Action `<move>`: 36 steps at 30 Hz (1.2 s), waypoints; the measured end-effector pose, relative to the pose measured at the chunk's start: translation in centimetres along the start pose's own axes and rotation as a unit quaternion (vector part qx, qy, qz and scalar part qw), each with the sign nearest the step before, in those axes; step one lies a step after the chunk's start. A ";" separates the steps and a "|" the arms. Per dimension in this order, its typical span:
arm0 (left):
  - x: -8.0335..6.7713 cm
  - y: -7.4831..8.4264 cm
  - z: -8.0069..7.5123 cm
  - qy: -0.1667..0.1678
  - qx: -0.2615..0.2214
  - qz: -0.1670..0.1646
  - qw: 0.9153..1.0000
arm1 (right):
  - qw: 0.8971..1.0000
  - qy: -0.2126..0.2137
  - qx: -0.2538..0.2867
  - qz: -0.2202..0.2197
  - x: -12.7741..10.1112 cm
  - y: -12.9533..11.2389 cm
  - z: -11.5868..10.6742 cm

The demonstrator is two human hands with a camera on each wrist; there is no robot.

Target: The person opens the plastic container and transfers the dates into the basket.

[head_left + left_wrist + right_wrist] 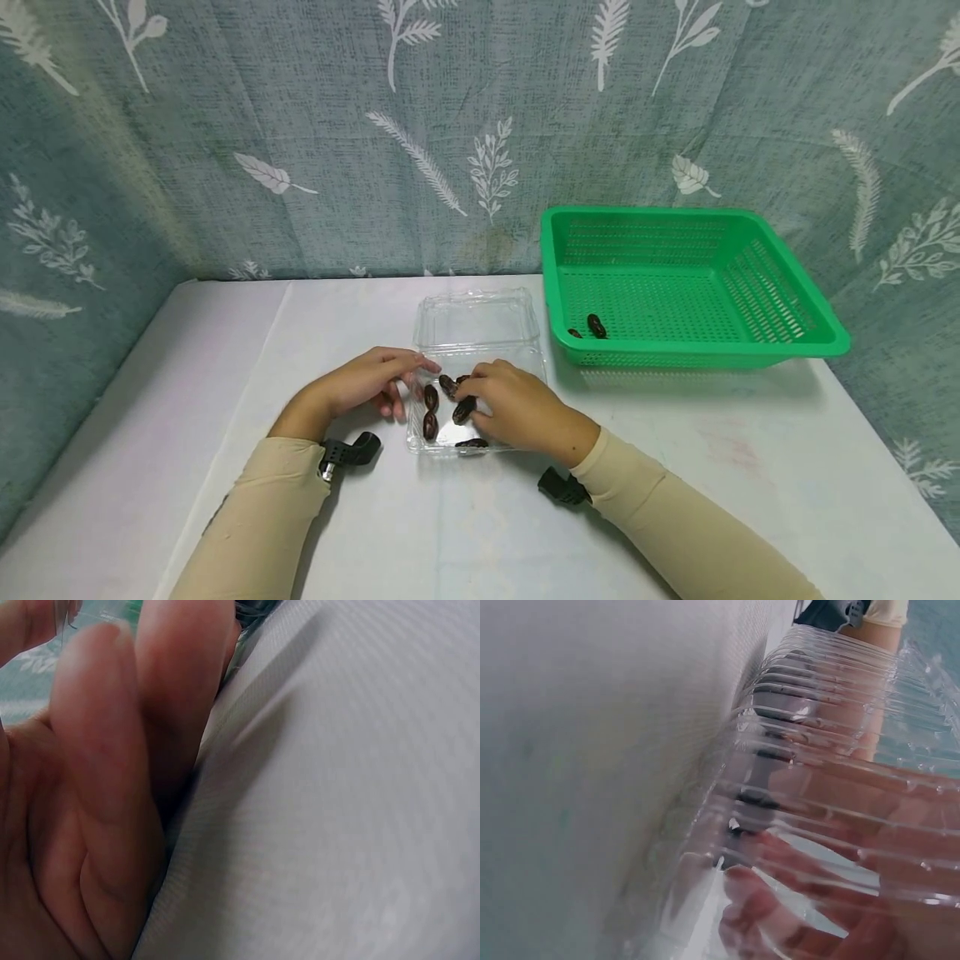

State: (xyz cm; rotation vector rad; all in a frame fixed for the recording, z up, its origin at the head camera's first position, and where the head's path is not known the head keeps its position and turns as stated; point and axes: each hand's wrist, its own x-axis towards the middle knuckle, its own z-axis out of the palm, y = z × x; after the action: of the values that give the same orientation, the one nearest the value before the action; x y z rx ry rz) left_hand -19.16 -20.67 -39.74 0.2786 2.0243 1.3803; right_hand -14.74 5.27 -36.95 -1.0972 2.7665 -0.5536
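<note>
A hinged clear plastic container point(517, 437) lies with its lid point(476, 321) folded back. Several dark brown dates point(431, 427) sit inside, mostly along its left side, with one date point(472, 444) by the front wall. At the left wall, my left hand point(367, 383) pinches the rim, its other fingers loosely bent outside. My right hand point(525, 414) reaches down inside and pinches a date point(464, 409) between thumb and fingers. Through the ridged wall point(817, 712) in the right wrist view, fingers and dark dates look blurred. The left wrist view shows bent fingers point(105, 727) close to the tablecloth.
A green perforated basket point(697, 350) stands at the back right, holding a few dates point(596, 326) near its front left corner. White cloth point(360, 533) covers the table. A leaf-patterned curtain point(315, 125) hangs behind. Each wrist carries a black camera mount point(352, 451).
</note>
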 end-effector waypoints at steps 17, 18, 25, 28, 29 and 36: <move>-0.2 -0.1 -0.2 -0.002 0.014 -0.005 1.000 | 0.998 0.030 -0.057 -0.025 -0.1 0.0 0.1; -0.2 -0.1 -0.2 -0.003 0.017 -0.004 1.000 | 0.997 0.037 -0.062 -0.029 -0.1 0.1 0.0; 0.0 0.0 -0.3 -0.004 0.016 -0.003 1.000 | 0.995 0.084 -0.042 -0.037 -0.5 0.2 -1.6; 0.0 0.0 -0.2 -0.004 0.014 -0.003 1.000 | 0.993 0.106 -0.037 -0.038 -0.7 0.5 -2.5; 0.0 0.0 -0.2 -0.004 0.015 -0.003 1.000 | 0.992 0.115 -0.036 -0.039 -0.8 0.6 -2.8; 0.2 0.1 -0.1 -0.003 0.011 0.000 1.000 | 0.984 0.174 -0.011 -0.031 -1.5 1.8 -5.5</move>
State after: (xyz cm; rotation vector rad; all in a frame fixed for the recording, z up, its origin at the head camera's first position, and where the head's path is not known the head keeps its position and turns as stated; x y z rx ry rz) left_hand -19.43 -20.60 -39.70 0.2930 2.0351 1.3572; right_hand -16.13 9.15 -32.56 -1.1975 3.0446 -0.7945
